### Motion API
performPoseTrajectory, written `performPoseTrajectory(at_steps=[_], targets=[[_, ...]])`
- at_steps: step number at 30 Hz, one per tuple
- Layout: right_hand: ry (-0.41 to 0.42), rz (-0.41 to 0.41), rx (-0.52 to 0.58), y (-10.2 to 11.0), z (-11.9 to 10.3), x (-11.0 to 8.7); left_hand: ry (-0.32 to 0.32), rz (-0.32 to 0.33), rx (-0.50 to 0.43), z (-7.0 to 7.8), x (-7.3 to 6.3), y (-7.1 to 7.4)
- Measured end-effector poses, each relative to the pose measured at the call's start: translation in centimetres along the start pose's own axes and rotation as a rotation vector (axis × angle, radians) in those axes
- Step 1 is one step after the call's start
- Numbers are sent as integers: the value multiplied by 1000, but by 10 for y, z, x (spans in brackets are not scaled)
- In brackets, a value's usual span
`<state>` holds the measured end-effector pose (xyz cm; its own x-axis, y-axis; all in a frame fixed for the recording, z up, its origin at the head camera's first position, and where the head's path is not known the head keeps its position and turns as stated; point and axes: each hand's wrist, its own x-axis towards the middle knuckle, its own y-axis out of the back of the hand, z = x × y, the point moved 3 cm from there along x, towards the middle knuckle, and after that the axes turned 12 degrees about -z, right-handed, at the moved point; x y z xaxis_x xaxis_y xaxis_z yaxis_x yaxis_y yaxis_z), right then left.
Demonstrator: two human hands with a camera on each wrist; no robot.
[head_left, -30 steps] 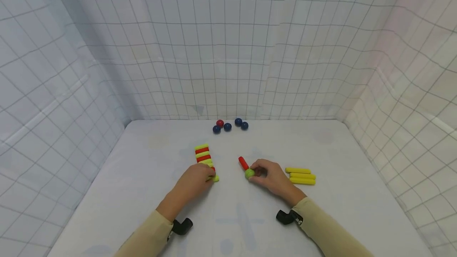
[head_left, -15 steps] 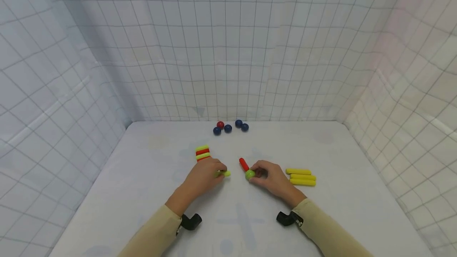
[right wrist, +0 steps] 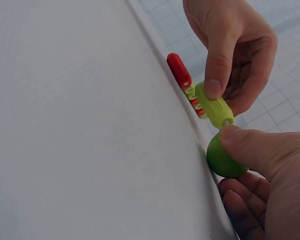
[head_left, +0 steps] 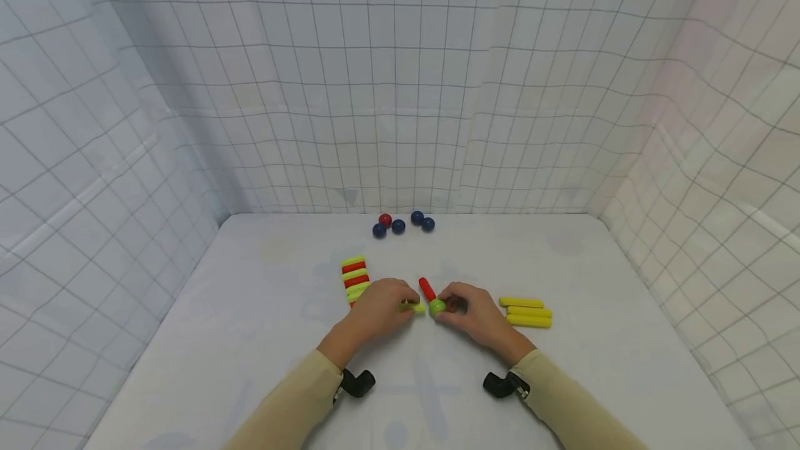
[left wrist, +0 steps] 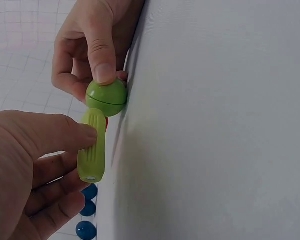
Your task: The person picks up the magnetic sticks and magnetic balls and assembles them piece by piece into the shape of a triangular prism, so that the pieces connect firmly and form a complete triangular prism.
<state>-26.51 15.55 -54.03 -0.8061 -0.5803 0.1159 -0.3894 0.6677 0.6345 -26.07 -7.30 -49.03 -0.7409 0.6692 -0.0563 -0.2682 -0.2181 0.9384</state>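
My left hand point(head_left: 384, 307) pinches a short yellow-green grooved rod point(left wrist: 93, 150) between thumb and fingers. My right hand point(head_left: 478, 314) grips a green ball point(left wrist: 107, 96), thumb on one side and fingers on the other, low over the table. From the ball a red rod point(head_left: 427, 288) sticks out toward the far side. In the left wrist view the yellow-green rod's end is right at the ball. The right wrist view shows a small metallic tip at that rod's end point(right wrist: 227, 122), facing the ball.
Left of my left hand lies a row of alternating yellow-green and red rods point(head_left: 355, 273). Several yellow rods point(head_left: 528, 312) lie beside my right wrist. Toward the back are several dark blue balls point(head_left: 398, 226) and one red ball point(head_left: 385, 220). Gridded sheets point(head_left: 412, 89) wall the white table point(head_left: 250, 311).
My left hand has taken a yellow-green rod from the near end of the row and carried it right, up to the green ball. My right hand has stayed in place, gripping the ball.
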Motion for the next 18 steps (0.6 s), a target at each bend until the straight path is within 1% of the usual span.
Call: performPoseTrajectory(at_steps=[3, 8, 18], targets=[[9, 0, 0, 0, -1, 0, -8, -13, -9, 0, 5, -4], [13, 1, 5, 0, -2, 0, 4, -30, -13, -1, 9, -8], [11, 4, -13, 0, 0, 0, 22, -43, -34, 1, 10, -5]])
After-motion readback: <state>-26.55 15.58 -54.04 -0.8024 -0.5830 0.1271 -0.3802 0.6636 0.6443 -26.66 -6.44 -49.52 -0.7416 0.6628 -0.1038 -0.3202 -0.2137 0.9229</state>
